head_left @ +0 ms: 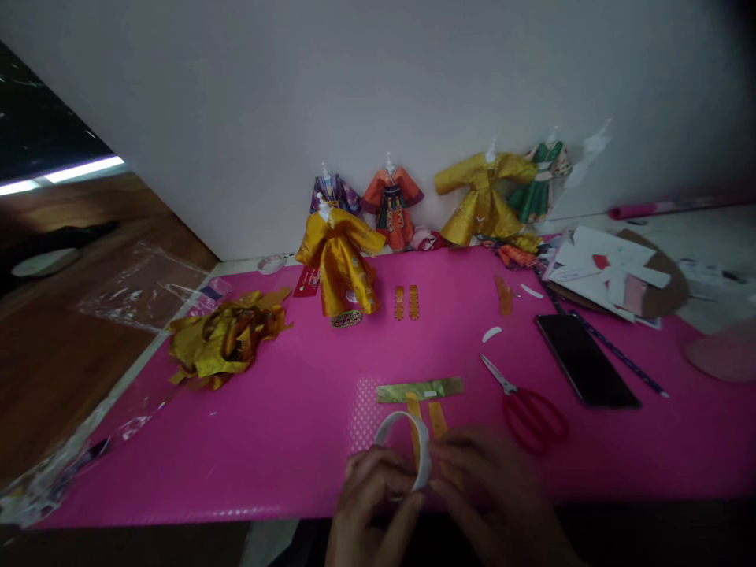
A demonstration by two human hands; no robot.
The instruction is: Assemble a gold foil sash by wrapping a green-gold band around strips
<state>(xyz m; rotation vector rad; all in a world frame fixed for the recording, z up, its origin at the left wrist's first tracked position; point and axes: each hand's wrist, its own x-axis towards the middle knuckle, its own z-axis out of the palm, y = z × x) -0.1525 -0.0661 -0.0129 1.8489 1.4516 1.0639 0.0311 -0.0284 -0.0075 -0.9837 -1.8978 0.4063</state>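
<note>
Near the front edge of the pink mat, my left hand [375, 500] grips a white roll of tape [424, 453], fingers through and around the ring. My right hand [487, 480] is at the roll's right side, its thumb and fingertips close together by the rim; blur hides what they pinch. Beyond the roll lies a green-gold fabric strip [413, 390], with a yellow strip [438, 420] running toward my right hand and another partly behind the roll. Red-handled scissors [525, 409] rest to the right, blades apart.
A black phone [587, 361] and a dark pencil [620, 354] lie right. Yellow fabric scraps [227, 339] are heaped left. Small dressed figures, one in a gold robe [339, 256], stand along the wall. Two orange strips [406, 302] lie mid-mat; white paper pieces [605, 264] sit back right.
</note>
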